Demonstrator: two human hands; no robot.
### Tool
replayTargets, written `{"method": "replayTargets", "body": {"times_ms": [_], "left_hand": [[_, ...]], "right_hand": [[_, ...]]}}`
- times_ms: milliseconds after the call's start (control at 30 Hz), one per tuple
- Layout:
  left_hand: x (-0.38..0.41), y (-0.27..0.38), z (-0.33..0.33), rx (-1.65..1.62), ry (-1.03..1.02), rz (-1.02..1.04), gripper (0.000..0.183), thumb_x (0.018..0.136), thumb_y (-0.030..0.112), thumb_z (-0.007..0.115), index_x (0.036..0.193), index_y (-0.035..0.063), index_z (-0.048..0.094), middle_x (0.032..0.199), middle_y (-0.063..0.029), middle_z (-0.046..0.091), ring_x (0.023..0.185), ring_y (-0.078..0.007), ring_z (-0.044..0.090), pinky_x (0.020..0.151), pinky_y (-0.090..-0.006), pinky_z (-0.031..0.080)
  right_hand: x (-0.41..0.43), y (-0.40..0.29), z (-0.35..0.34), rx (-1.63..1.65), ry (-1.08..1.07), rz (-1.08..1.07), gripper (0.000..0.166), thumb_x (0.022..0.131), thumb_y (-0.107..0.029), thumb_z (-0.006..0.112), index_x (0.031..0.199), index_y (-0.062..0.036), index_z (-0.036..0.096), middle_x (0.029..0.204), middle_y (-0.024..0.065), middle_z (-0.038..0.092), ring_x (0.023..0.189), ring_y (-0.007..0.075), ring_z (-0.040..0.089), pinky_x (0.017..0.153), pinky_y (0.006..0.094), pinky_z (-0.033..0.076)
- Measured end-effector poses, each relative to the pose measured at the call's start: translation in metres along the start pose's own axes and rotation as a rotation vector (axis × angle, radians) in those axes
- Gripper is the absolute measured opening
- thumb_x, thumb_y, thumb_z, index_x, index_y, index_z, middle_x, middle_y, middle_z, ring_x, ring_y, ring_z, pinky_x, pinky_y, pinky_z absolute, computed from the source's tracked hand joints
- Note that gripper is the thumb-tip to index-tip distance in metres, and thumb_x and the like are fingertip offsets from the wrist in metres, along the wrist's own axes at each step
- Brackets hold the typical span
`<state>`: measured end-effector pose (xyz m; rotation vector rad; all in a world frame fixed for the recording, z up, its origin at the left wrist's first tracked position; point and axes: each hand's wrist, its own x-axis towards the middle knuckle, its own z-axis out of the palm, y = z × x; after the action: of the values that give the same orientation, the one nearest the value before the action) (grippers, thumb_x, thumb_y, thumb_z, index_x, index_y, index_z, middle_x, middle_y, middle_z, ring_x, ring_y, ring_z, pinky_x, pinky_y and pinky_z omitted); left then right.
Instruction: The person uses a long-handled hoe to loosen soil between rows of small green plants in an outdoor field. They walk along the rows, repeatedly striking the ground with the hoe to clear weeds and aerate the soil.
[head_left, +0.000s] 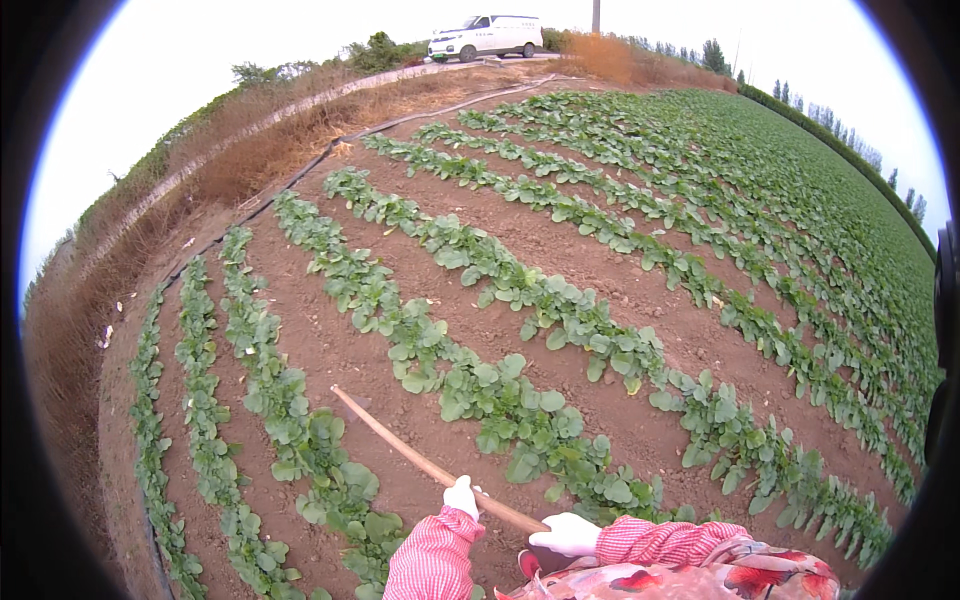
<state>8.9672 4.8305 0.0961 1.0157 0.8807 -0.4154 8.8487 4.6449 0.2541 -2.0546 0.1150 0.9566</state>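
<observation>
A long wooden handle (409, 450) slants from my body out over the bare soil between two crop rows. It looks like a hoe; a thin greyish blade (355, 405) shows faintly beside its far tip, low over the ground. My left hand (463, 498), in a white glove, is wrapped around the middle of the handle. Closer to my body, my right hand (568, 534), gloved the same way, grips the near end. Leafy green plants (337, 469) line the left side of the strip. Another leafy row (517, 412) runs along the right. A red shoe (529, 563) peeks out below my right hand.
More crop rows (720, 180) spread to the right and far back. A dark hose (300, 174) borders the field on the left, beyond which dry brush (255, 161) and a narrow road (180, 176) run. A white van (487, 37) stands at the far end near a pole (596, 16).
</observation>
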Motion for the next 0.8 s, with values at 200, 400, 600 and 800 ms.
{"method": "replayTargets", "body": {"times_ms": [200, 400, 600, 800], "left_hand": [[0.009, -0.026, -0.011, -0.008, -0.181, -0.257, 0.028, 0.077, 0.021, 0.058, 0.097, 0.0045, 0.046, 0.080, -0.0102, 0.057, 0.072, -0.0266, 0.058, 0.060, -0.0436, 0.051], [0.051, -0.014, 0.016, -0.014, -0.280, -0.439, 0.030, 0.074, 0.021, 0.061, 0.096, 0.0054, 0.048, 0.083, -0.0090, 0.058, 0.077, -0.0270, 0.058, 0.067, -0.0455, 0.050], [0.106, 0.101, 0.032, 0.034, -0.164, -0.365, 0.025, 0.073, 0.020, 0.062, 0.090, 0.0055, 0.052, 0.081, -0.0093, 0.057, 0.072, -0.0252, 0.058, 0.065, -0.0420, 0.051], [0.140, 0.175, 0.035, -0.126, -0.124, -0.401, 0.023, 0.073, 0.019, 0.062, 0.088, 0.0065, 0.051, 0.077, -0.0069, 0.056, 0.068, -0.0241, 0.057, 0.063, -0.0390, 0.049]], "right_hand": [[0.031, 0.029, -0.009, -0.224, -0.089, -0.027, 0.052, 0.075, -0.051, 0.049, 0.088, -0.0025, 0.059, 0.078, 0.0178, 0.060, 0.073, 0.0287, 0.058, 0.066, 0.0368, 0.044], [0.010, 0.034, -0.074, -0.318, -0.086, 0.026, 0.037, 0.081, -0.038, 0.050, 0.098, -0.0063, 0.058, 0.082, 0.0144, 0.061, 0.077, 0.0265, 0.059, 0.071, 0.0325, 0.044], [0.029, -0.119, -0.131, -0.239, 0.231, -0.079, 0.030, 0.076, -0.027, 0.056, 0.090, -0.0019, 0.062, 0.079, 0.0188, 0.061, 0.073, 0.0289, 0.061, 0.066, 0.0343, 0.047], [0.073, -0.256, -0.188, -0.334, 0.448, -0.163, 0.024, 0.078, -0.023, 0.054, 0.088, -0.0031, 0.063, 0.073, 0.0180, 0.060, 0.068, 0.0278, 0.062, 0.061, 0.0326, 0.047]]}}
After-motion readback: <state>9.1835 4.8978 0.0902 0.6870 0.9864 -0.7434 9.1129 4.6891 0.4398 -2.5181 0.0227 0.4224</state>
